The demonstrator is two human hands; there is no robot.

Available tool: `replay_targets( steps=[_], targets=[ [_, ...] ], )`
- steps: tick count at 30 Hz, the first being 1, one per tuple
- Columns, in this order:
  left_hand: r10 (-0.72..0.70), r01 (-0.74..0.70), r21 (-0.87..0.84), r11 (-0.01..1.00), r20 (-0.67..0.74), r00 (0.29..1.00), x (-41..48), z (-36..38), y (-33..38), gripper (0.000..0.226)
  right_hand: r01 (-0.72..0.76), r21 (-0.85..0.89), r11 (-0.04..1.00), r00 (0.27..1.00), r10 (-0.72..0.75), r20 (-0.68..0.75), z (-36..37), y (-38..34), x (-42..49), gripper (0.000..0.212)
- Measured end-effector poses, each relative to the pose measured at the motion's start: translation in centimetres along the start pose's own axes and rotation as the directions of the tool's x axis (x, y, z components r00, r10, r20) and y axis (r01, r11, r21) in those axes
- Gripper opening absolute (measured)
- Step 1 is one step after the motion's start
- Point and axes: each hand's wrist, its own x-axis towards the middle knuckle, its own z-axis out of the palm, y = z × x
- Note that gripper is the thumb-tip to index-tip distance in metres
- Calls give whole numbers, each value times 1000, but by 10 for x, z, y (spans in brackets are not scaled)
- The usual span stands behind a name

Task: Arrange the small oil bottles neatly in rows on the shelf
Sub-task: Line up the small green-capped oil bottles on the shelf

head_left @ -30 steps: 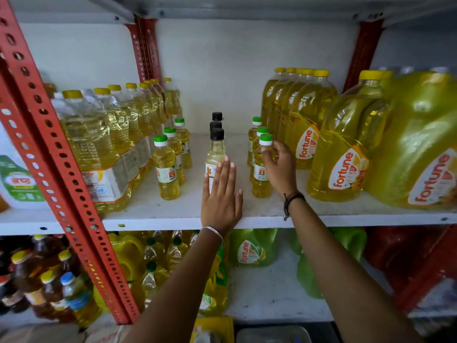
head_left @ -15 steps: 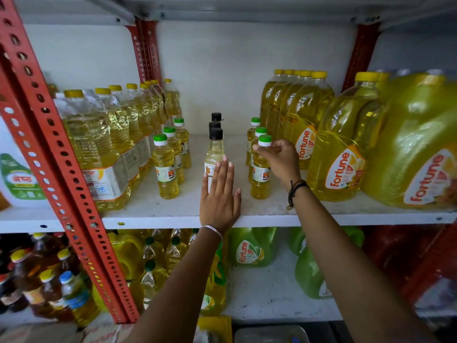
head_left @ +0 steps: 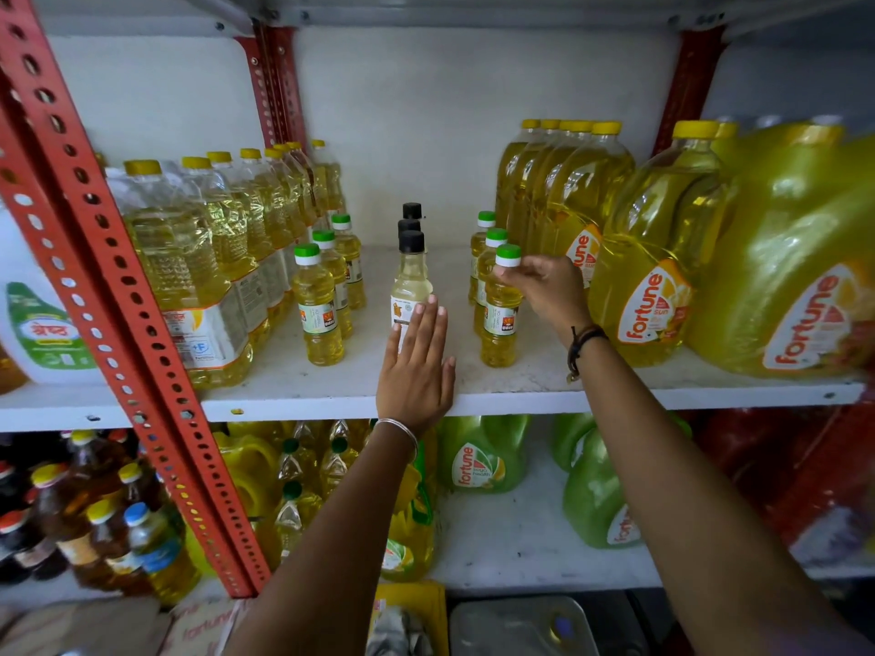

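While the left hand (head_left: 415, 371) lay flat at the front edge of the white painted metal shelf (head_left: 331, 390), its fingers (head_left: 426, 324) were straight and pressed close together, their tips touching the label of the front small clear bottle with a black cap (head_left: 411, 281). That bottle stood upright at the head of a single file of three black-capped bottles running toward the back wall, near the middle of the shelf.

The right hand (head_left: 549, 291) reached in from the right, its fingers pinching the neck just under the green cap of the front small yellow oil bottle (head_left: 501, 314). This bottle stood upright on the shelf, first in a row of three green-capped bottles (head_left: 487, 248) lined up front to back. A dark thread band (head_left: 584, 340) circled the right wrist and a thin silver bangle (head_left: 400, 430) the left.

A matching row of three small green-capped yellow oil bottles (head_left: 318, 310) stood to the left of the black-capped file, well apart from it. Beyond that row were larger clear bottles with yellow caps (head_left: 199, 277), beside a red perforated upright (head_left: 118, 295). Big yellow "fortune" jugs (head_left: 648, 258) crowded the right end of the shelf, just beside the right hand.
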Motion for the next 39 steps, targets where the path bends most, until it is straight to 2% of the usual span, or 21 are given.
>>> replay_targets(
  steps=[8, 25, 29, 32, 34, 37, 39],
  targets=[
    [-12, 12, 9, 1000, 32, 999, 0, -2, 2, 63, 29, -40, 999, 999, -31, -45, -9, -11, -25, 29],
    [-20, 21, -17, 1000, 63, 998, 0, 0, 1, 63, 47, -67, 997, 998, -50, -37, -15, -20, -44, 30],
    [-14, 15, -22, 1000, 57, 998, -1, 0, 0, 62, 32, -97, 995, 997, -38, -60, -13, -20, -48, 37],
    [-19, 21, -54, 998, 39, 999, -2, -6, 0, 62, 33, -80, 996, 996, -39, -81, -9, -18, -56, 50],
    [-52, 53, -69, 996, 17, 999, -3, -13, -2, 62, 83, -115, 990, 979, -102, -175, -4, -16, -61, 54],
    [-112, 111, -38, 993, -26, 993, -7, -25, -19, 61, 240, -127, 963, 907, -269, -325, 5, -24, -70, 43],
    [-118, 117, -20, 993, -43, 992, -9, -32, -37, 61, 351, -117, 929, 850, -368, -377, 16, -36, -75, 33]
  ],
)
